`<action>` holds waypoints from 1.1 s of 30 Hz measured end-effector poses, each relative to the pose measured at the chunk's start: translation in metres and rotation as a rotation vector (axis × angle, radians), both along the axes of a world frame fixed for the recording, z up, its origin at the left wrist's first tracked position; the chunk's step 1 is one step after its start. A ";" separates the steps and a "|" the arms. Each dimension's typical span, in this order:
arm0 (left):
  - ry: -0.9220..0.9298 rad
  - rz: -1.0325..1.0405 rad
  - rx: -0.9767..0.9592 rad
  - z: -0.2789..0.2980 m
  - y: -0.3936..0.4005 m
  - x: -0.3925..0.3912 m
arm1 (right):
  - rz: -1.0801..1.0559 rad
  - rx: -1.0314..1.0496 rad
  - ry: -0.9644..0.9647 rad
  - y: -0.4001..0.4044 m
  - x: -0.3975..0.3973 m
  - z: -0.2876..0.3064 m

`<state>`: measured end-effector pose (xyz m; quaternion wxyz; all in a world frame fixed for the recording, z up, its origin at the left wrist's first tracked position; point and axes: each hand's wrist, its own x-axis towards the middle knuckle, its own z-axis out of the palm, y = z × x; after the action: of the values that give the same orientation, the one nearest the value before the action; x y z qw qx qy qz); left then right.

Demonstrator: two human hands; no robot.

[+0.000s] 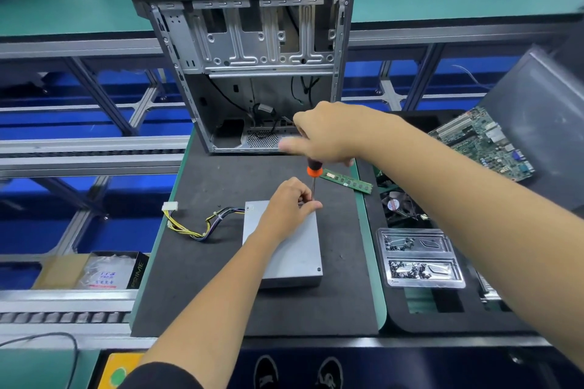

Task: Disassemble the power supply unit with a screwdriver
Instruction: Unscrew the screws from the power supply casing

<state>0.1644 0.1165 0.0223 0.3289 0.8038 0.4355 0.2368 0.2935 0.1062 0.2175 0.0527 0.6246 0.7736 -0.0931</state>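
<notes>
power supply unit [286, 246]: lying flat on the dark mat [221, 262] on the table, right in front of the person, lid side up; looks like that's so the corner screws face the driver; its cable bundle [196, 224] trails off to the left, out of the way
screwdriver [313, 180]: standing upright, tip down at the far right corner of the unit; orange collar showing just under the handle
right hand [328, 136]: wrapped over the top of the handle from above; probably so it can push down and twist at once
left hand [290, 208]: resting on the unit's far end, fingertips pinching the shaft low down; my guess is it's keeping the tip seated and the box from sliding
near-corner screw [319, 269]: not out yet, so plenty left to do imo
screw tray [420, 257]: just to the right of the mat, handy for dropping screws in
PC case [252, 73]: open and gutted behind the mat; motherboard [483, 142] and RAM stick [346, 180] parked off to the right
</notes>
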 end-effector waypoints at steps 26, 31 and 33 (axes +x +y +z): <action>0.007 -0.008 0.003 0.002 0.000 -0.001 | 0.113 -0.066 0.107 0.002 0.001 0.006; 0.010 -0.009 -0.005 0.001 -0.001 -0.001 | 0.137 -0.120 0.157 -0.001 0.002 0.010; 0.009 -0.005 -0.008 0.001 -0.001 -0.001 | 0.080 -0.099 0.087 0.000 0.000 0.008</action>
<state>0.1637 0.1156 0.0228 0.3309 0.8045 0.4359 0.2308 0.2939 0.1066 0.2252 0.0534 0.5850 0.7941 -0.1562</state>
